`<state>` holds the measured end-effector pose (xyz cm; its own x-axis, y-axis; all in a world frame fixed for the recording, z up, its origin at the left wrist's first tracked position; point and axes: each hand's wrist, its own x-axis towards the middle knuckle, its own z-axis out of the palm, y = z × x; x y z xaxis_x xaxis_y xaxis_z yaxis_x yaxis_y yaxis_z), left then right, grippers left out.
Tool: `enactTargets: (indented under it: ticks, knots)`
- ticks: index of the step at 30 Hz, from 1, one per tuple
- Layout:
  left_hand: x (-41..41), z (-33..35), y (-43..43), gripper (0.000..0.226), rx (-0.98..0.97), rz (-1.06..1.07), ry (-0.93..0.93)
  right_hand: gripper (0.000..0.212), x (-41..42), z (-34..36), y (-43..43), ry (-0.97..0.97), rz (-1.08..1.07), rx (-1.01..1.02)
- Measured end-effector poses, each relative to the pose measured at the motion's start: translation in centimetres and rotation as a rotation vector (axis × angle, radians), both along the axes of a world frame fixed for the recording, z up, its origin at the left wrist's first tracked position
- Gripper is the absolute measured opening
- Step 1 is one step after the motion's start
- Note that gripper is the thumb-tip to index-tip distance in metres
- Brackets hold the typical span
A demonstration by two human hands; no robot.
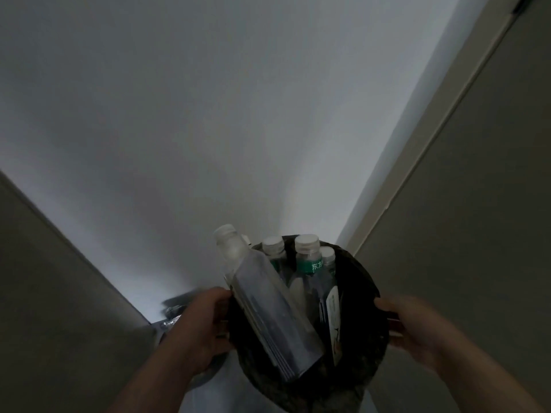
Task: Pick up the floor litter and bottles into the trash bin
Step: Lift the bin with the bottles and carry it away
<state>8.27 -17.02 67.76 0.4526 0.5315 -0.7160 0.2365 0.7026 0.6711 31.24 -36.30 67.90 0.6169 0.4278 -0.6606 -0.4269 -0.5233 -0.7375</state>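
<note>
- Pale wall (238,114) filled most of the dim view, narrowing to a corner between a grey panel on the left (59,293) and another on the right (477,204) – very little floor showed.
- At the bottom of the view sat the dark round bin (378,293), held between both hands.
- The left hand (199,326) gripped the bin's left side and the right hand (417,329) clasped its right rim, the two well apart with the bin between them.
- A big clear bottle (262,299) leaned inside it, its cap sticking out past the far rim.
- Three smaller capped bottles stood beside it in the bin, one with a green label (307,257).
- Judging by that, the bottle part looked mostly done – four were already in.
- Just behind the left hand lay a dark blurred thing (179,302) and a shiny crumpled scrap (170,324); these may have been litter not yet collected, though it was too murky to tell.
- Whether more litter remained on the floor could not be seen.
</note>
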Motion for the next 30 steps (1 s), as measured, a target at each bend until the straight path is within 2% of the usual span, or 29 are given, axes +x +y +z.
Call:
enactTargets:
  ticks: [7, 10, 14, 17, 20, 27, 30]
  knots:
    - [6.7, -6.8, 3.6, 0.021, 0.026, 0.03, 0.057, 0.02, 6.9, -7.9, 5.7, 0.016, -0.002, -0.087]
    - [9.2, -13.1, 5.2, 0.017, -0.026, 0.048, 0.117, 0.021, 9.9, -14.2, 8.2, 0.028, 0.02, -0.149]
    - [11.9, -23.2, 6.7, 0.031, -0.046, 0.053, 0.196, 0.016, 13.5, -24.4, 10.9, 0.034, 0.102, -0.214]
    - [13.0, -31.6, 7.8, 0.035, -0.039, 0.073, 0.282, 0.021, 15.4, -32.5, 12.9, 0.045, 0.136, -0.247]
    - [13.9, -39.1, 8.5, 0.032, -0.031, 0.058, 0.361, 0.025, 16.6, -40.2, 14.1, 0.063, 0.184, -0.278]
    - [14.3, -53.2, 10.7, 0.02, -0.061, 0.055, 0.391, 0.013, 17.4, -54.8, 17.4, 0.114, 0.239, -0.291]
    - [14.2, -57.4, 11.7, 0.018, -0.063, 0.093, 0.398, 0.023, 17.1, -59.6, 18.9, 0.106, 0.25, -0.326]
